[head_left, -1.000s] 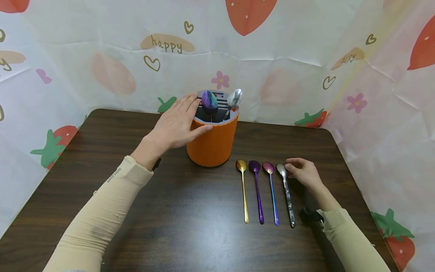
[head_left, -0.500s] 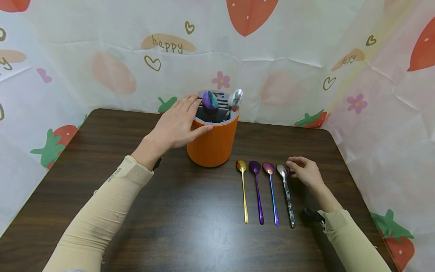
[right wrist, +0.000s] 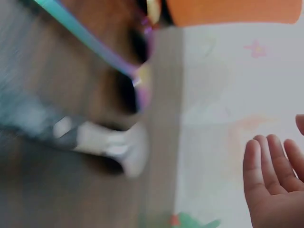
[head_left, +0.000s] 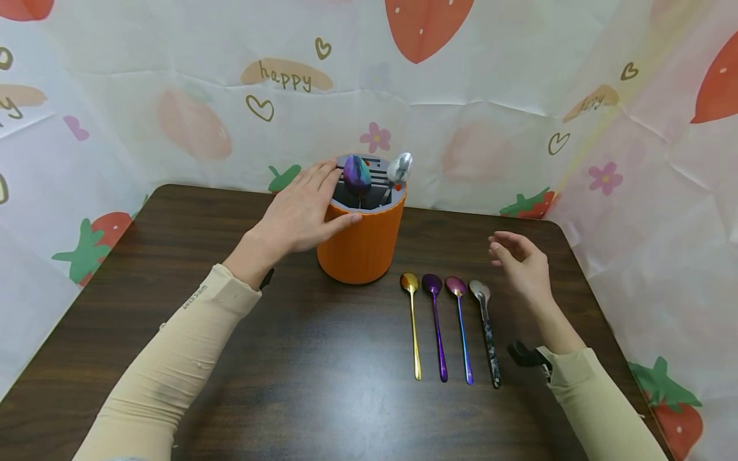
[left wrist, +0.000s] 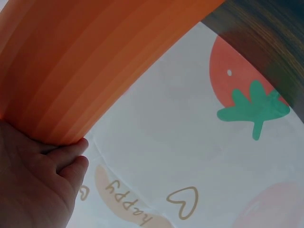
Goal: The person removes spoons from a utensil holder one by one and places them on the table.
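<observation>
Left hand point(head_left: 300, 208): fingers straight, resting against the rim and side of the orange utensil holder point(head_left: 363, 246).
Right hand point(head_left: 521, 262): fingers loosely bent and apart from the thumb, holding nothing, near the black-and-silver spoon point(head_left: 488, 333).
Spoons on tabletop point(head_left: 277, 358): four in a row, right of the holder: gold point(head_left: 414, 326), purple point(head_left: 438, 330), pink-and-blue point(head_left: 462, 330), black-and-silver.
Spoons in holder: two, bowls up, purple-teal point(head_left: 357, 174) and silver point(head_left: 400, 168).

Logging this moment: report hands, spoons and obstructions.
Left hand against orange utensil holder; right hand holding nothing. Four spoons in a row on table, two others in holder. Nothing seen covering the row.
</observation>
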Demonstrator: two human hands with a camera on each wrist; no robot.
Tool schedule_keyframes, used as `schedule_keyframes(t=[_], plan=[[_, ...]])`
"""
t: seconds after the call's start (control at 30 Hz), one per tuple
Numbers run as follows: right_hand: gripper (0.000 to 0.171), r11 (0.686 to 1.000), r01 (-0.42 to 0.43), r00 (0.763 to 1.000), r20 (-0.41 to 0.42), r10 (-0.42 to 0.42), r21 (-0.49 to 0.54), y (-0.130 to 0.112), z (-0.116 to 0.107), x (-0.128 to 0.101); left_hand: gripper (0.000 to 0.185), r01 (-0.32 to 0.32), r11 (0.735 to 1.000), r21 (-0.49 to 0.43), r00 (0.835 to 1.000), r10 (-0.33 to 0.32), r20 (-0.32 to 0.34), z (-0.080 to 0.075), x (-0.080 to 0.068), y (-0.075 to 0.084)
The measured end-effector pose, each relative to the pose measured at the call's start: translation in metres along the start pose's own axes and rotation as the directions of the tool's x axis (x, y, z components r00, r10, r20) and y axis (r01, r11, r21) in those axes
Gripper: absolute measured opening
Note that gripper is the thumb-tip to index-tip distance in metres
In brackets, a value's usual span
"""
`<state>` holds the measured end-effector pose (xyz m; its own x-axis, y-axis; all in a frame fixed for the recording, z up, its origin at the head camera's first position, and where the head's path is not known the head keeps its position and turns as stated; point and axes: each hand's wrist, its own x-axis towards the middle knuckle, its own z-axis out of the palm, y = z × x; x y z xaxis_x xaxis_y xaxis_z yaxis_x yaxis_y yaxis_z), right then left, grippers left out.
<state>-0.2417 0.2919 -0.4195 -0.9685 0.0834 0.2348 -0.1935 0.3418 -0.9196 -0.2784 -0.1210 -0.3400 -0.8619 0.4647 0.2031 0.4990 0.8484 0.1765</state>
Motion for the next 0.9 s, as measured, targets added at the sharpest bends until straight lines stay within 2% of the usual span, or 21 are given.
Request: schedule_keyframes(t=[0.2, 0.37, 0.5, 0.7, 0.9], plan=[[0.024, 0.979, 0.109, 0.993, -0.055, -0.101, 0.173, -0.03, 0.013, 0.008, 0.101, 0.001, 1.0, 0.002, 1.0, -0.001, 0.001, 0.0, 0.0, 0.0], [0.023, 0.948, 0.2, 0.979, -0.086, -0.185, 0.248, -0.054, 0.027, 0.018, 0.101, 0.0, 1.0, 0.0, 1.0, 0.0, 0.001, 0.0, 0.0, 0.0], [0.022, 0.924, 0.243, 0.97, -0.077, -0.231, 0.293, -0.07, 0.04, 0.026, 0.101, -0.003, 1.0, 0.003, 1.0, 0.003, 0.0, 0.0, 0.0, -0.001], [0.02, 0.91, 0.258, 0.965, -0.036, -0.261, 0.325, -0.091, 0.061, 0.039, 0.102, 0.0, 1.0, 0.005, 1.0, 0.0, 0.002, 0.0, 0.0, -0.001], [0.027, 0.925, 0.267, 0.96, 0.011, -0.28, 0.27, -0.107, 0.08, 0.051, 0.102, -0.001, 1.0, 0.005, 1.0, 0.001, 0.003, 0.0, 0.0, 0.0]])
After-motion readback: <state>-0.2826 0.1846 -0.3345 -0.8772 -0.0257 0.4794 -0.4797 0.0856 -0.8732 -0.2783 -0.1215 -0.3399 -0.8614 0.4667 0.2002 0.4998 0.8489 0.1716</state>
